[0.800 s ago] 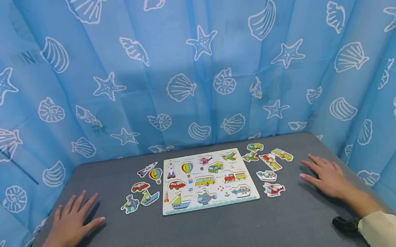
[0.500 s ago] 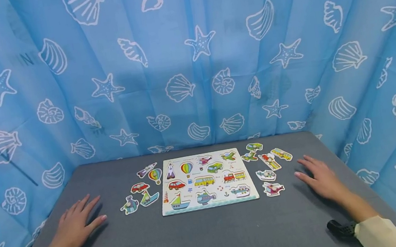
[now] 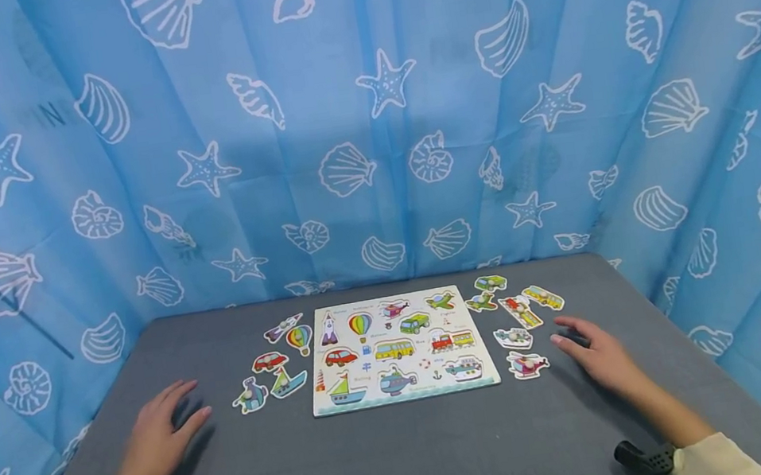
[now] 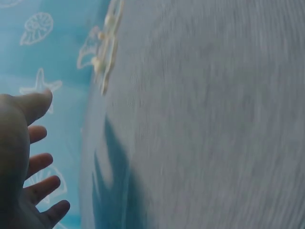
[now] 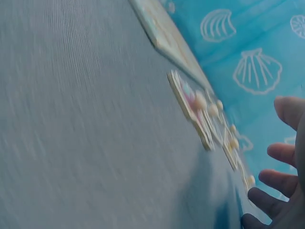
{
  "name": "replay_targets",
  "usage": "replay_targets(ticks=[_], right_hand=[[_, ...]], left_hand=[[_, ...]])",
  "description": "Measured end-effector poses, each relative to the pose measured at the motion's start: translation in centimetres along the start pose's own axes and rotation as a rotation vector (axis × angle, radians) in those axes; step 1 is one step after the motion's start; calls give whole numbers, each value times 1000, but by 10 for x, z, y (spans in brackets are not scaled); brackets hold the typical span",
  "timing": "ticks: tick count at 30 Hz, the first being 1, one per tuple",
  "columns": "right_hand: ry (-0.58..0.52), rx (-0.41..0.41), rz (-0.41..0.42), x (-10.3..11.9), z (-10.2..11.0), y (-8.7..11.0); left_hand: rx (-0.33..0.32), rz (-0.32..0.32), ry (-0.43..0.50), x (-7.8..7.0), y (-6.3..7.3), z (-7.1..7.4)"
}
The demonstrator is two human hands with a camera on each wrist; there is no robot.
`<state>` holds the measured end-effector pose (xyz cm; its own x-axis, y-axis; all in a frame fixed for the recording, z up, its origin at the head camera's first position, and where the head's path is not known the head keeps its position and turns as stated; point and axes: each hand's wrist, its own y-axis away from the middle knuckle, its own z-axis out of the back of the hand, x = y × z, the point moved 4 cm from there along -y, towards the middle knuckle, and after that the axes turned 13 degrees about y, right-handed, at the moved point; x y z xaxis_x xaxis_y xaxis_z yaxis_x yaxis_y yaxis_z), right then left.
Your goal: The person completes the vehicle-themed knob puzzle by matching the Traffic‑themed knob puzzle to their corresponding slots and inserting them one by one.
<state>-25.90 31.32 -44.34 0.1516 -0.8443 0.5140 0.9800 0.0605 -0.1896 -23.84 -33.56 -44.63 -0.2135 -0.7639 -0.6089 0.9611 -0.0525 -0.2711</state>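
A wooden peg puzzle board [image 3: 488, 372] with printed vehicles lies mid-table. Left of it are loose knobbed pieces: a submarine [image 3: 251, 397], a sailboat [image 3: 289, 382], a red car [image 3: 270, 361], a balloon [image 3: 299, 338] and a rocket [image 3: 283, 328]. To its right lie a helicopter [image 3: 528, 365], a ship [image 3: 513, 339], a train [image 3: 521, 313], a bus [image 3: 543, 297], a plane [image 3: 481, 302] and a green truck [image 3: 491, 283]. My left hand [image 3: 160, 437] hovers left of the submarine, fingers spread, holding nothing. Nearest the helicopter and ship, my right hand [image 3: 601, 357] is raised, likewise holding nothing.
A grey cloth-covered table [image 3: 411, 466] spreads beneath everything. Blue curtain [image 3: 364, 111] printed with shells and starfish closes off the back and both sides. A dark strap device [image 3: 644, 459] sits at my right wrist, below a cream sleeve [image 3: 716, 460].
Both hands have moved inward, the left one to the right and the right one to the left, toward the loose pieces. Board and pieces lie as before.
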Motion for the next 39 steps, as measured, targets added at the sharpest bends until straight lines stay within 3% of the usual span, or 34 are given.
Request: replay_targets(ticks=[6, 13, 16, 21, 29, 34, 39], right_hand=[[-59, 23, -90, 9, -7, 4], [-63, 1, -106, 16, -14, 6], [-63, 2, -105, 18, -16, 7], [-83, -18, -61, 22, -21, 9], [-95, -64, 23, 27, -28, 7], [-84, -54, 72, 31, -31, 7], [-72, -51, 74, 32, -35, 8]], left_hand=[[-106, -68, 62, -17, 2, -6], [-196, -101, 171, -35, 5, -17], [-183, -54, 201, -42, 3, -22], [-92, 103, 336, -60, 4, -33], [-48, 132, 542, -85, 6, -51], [-25, 225, 695, -93, 7, -64], [-32, 269, 822, -98, 6, -81]])
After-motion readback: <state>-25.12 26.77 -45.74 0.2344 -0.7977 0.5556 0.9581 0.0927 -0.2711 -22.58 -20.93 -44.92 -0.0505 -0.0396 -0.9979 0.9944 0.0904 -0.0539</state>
